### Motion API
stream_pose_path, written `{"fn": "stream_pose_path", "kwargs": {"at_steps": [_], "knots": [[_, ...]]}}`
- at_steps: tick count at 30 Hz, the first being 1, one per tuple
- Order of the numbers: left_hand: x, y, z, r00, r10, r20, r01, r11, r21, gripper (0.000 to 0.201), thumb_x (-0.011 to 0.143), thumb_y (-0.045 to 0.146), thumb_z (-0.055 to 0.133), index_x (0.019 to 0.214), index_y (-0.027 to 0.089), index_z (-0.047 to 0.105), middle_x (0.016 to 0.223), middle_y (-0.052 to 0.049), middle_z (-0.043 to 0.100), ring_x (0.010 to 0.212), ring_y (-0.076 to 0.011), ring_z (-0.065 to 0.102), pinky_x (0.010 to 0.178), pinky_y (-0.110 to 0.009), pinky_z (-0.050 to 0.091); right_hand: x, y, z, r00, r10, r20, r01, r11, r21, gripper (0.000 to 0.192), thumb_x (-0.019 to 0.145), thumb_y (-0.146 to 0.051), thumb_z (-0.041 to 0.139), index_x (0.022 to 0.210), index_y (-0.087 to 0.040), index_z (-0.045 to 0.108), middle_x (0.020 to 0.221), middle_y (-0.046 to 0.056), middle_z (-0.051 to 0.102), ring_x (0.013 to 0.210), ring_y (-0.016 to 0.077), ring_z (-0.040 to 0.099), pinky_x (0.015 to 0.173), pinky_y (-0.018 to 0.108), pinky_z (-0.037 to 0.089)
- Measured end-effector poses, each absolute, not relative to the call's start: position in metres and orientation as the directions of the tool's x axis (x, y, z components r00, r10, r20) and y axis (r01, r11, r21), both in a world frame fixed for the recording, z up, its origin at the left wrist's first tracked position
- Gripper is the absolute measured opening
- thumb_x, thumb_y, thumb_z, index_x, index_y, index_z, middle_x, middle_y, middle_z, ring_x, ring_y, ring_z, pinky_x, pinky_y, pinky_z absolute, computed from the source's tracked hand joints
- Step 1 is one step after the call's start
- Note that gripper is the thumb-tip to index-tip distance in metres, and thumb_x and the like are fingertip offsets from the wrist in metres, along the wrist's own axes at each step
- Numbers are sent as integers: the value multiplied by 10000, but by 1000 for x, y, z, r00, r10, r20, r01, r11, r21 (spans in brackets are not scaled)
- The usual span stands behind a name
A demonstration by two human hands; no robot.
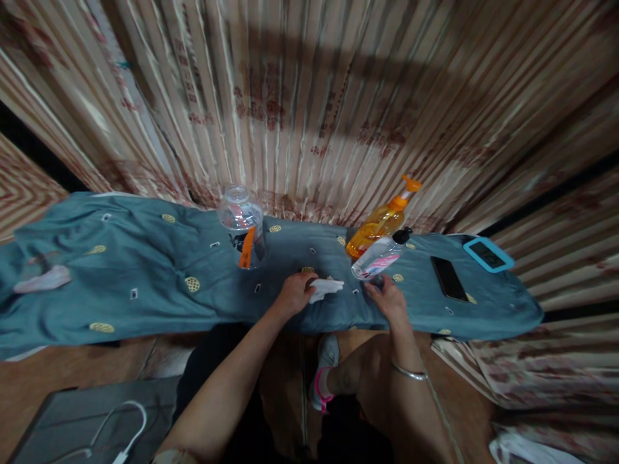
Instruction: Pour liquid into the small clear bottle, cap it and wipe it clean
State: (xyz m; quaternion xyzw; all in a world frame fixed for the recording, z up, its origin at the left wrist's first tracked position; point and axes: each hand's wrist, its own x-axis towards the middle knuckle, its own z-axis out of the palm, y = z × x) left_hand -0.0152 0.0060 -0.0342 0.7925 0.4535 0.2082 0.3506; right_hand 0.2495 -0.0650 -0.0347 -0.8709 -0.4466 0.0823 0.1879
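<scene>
My left hand [294, 293] is closed on a white folded cloth or tissue [327, 288], held just above the covered table. My right hand [388, 299] is at the lower end of a clear bottle with a black cap and a pink-and-white label [380, 256], thumb and fingers curled at its base. That bottle leans to the right, and the fingers' far side is partly hidden. Right behind it stands an orange pump bottle [377, 229] with amber liquid. A wide clear plastic jar [245, 232] with an orange label stands left of my hands.
A teal patterned cloth [159, 277] covers the narrow table. On the right lie a black phone [449, 278] and a blue-framed digital clock [488, 254]. A pale crumpled item [43, 281] rests at far left. Curtains [290, 116] hang behind. A white cable [138, 412] lies at lower left.
</scene>
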Motion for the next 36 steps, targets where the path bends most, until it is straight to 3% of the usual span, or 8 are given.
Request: {"fn": "stream_pose_path", "kwargs": {"at_steps": [4, 9, 14, 18, 22, 25, 31, 36], "knots": [[-15, 5, -37, 504, 861, 70, 538, -377, 754, 350, 808, 86, 720, 1139, 194, 757, 1196, -84, 797, 1124, -248, 751, 1054, -417, 582, 249, -70, -43, 516, 855, 44, 829, -486, -277, 434, 855, -383, 674, 1227, -159, 673, 1196, 188, 757, 1119, 313, 735, 995, 427, 543], [-27, 8, -38, 373, 884, 283, 437, -436, 786, 312, 862, 187, 716, 1173, 208, 715, 1234, -96, 763, 1171, -243, 721, 1074, -423, 578, 248, -74, -46, 499, 864, 67, 847, -470, -248, 272, 850, -287, 650, 1087, -168, 711, 1111, 202, 755, 1040, 322, 738, 957, 439, 547], [-53, -3, -11, 184, 758, 626, 529, -613, 587, 550, 966, 336, 633, 1475, 169, 506, 1492, -184, 584, 1414, -304, 552, 1221, -513, 437, 243, -78, -42, 503, 862, 63, 850, -480, -218, 242, 907, -367, 614, 1011, -169, 706, 942, 197, 745, 883, 329, 737, 840, 447, 550], [-67, -10, 9, 81, 638, 766, 636, -625, 453, 765, 975, 453, 634, 1607, 204, 280, 1663, -224, 373, 1584, -373, 329, 1288, -599, 282, 236, -81, -38, 492, 870, 36, 856, -476, -202, 319, 948, -428, 581, 1052, -159, 719, 966, 205, 752, 885, 326, 746, 804, 416, 545], [-81, 3, 8, -103, 664, 741, 664, -508, 548, 1098, 877, 551, 746, 1662, 210, 58, 1743, -246, 183, 1661, -408, 86, 1320, -657, 142, 227, -81, -30, 492, 868, 71, 854, -465, -236, 406, 959, -441, 563, 1189, -142, 715, 1045, 204, 772, 966, 334, 759, 834, 410, 549], [-95, 24, -1, -286, 719, 634, 613, -372, 697, 1298, 762, 529, 863, 1660, 188, -10, 1752, -266, 117, 1667, -397, 72, 1337, -624, 153, 217, -78, -24, 484, 866, 123, 845, -427, -321, 495, 942, -452, 557, 1290, -124, 684, 1062, 202, 780, 1014, 347, 758, 885, 433, 553], [-109, 63, -10, -411, 807, 424, 450, -225, 864, 1343, 695, 345, 915, 1652, 185, -13, 1706, -268, 295, 1614, -353, 315, 1302, -573, 314, 185, -72, -11, 441, 882, 166, 765, -272, -584, 598, 806, -495, 628, 1271, -121, 675, 1093, 179, 784, 1006, 332, 757, 930, 457, 572], [-102, 71, -11, -356, 828, 432, 426, -268, 864, 970, 651, 259, 894, 1489, 190, 411, 1423, -173, 629, 1357, -334, 610, 1173, -504, 488, 154, -65, -1, 355, 917, 181, 612, -82, -786, 505, 757, -561, 685, 1114, -207, 730, 983, 101, 797, 908, 292, 753, 878, 451, 599]]}}
